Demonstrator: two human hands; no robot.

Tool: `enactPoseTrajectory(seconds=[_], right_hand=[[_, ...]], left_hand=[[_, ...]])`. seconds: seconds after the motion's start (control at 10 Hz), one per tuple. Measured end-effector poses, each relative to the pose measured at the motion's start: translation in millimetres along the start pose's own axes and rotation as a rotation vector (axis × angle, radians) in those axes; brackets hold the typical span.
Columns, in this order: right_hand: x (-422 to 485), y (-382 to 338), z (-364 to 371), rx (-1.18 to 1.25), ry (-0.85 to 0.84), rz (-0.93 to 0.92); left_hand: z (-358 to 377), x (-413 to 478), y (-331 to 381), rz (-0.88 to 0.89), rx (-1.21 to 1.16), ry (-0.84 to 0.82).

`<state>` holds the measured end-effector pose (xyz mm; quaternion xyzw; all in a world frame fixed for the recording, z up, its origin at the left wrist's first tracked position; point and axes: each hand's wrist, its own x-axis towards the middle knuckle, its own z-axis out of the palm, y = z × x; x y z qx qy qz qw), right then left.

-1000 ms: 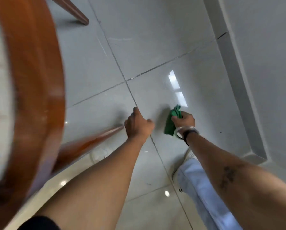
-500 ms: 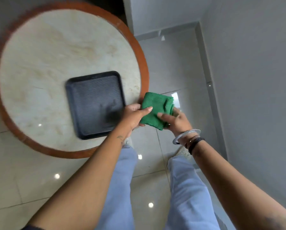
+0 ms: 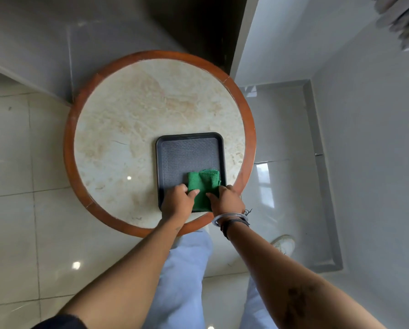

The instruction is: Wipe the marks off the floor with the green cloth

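The folded green cloth lies in the near right corner of a black tray on a round table. My left hand holds its left edge with thumb and fingers. On the right edge rests my right hand, thumb pressed on the cloth. Both hands grip the cloth from the near side. The glossy tiled floor spreads below; no marks stand out on it.
The round table has a pale marble top and a brown wooden rim. Grey walls and a skirting board run along the right. My legs in light trousers and a white shoe stand on the floor below the table.
I rose from crouching at the floor, where my right hand pressed the cloth. Both hands then carried the cloth over the table and brought it down onto the tray.
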<state>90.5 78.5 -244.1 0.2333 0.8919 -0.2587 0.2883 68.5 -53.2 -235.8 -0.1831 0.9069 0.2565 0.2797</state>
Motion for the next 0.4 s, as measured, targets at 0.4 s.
enactPoseTrajectory(seconds=[0.4], right_hand=[[-76.7, 31.2, -247.9, 0.108, 0.431, -0.199]], left_hand=[[-124.8, -91.8, 167.1, 0.918, 0.191, 0.353]])
